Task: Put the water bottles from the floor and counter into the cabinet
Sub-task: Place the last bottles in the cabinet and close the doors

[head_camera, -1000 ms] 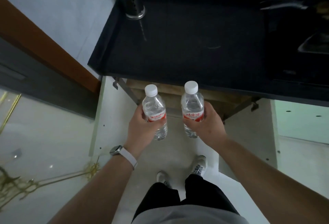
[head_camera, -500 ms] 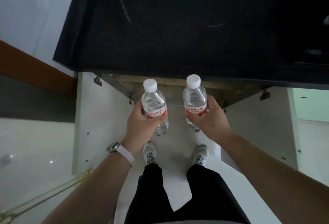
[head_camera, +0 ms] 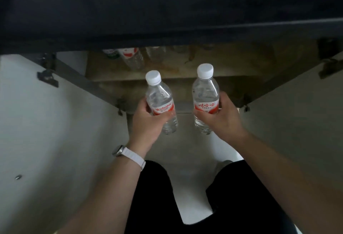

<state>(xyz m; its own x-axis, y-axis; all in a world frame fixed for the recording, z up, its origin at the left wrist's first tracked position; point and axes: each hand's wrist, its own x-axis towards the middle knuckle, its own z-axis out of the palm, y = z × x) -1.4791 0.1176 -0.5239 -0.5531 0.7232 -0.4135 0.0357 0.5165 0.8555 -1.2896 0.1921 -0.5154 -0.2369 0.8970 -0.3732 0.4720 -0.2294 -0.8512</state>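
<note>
1. Since a second ago both hands have dropped nearer the open cabinet (head_camera: 241, 60)
2. Left hand (head_camera: 146, 122) curls round the left bottle (head_camera: 160, 101) at its red label; right hand (head_camera: 220, 120) likewise grips the right bottle (head_camera: 205, 94), both clear plastic, white-capped, upright
3. Stored bottles (head_camera: 134, 59) stand at the shelf's back left corner

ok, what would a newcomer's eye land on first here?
The left bottle in the left hand and the right bottle in the right hand, both capped and upright, side by side before the open cabinet. Behind them, more bottles sit inside, under the dark counter.
</note>
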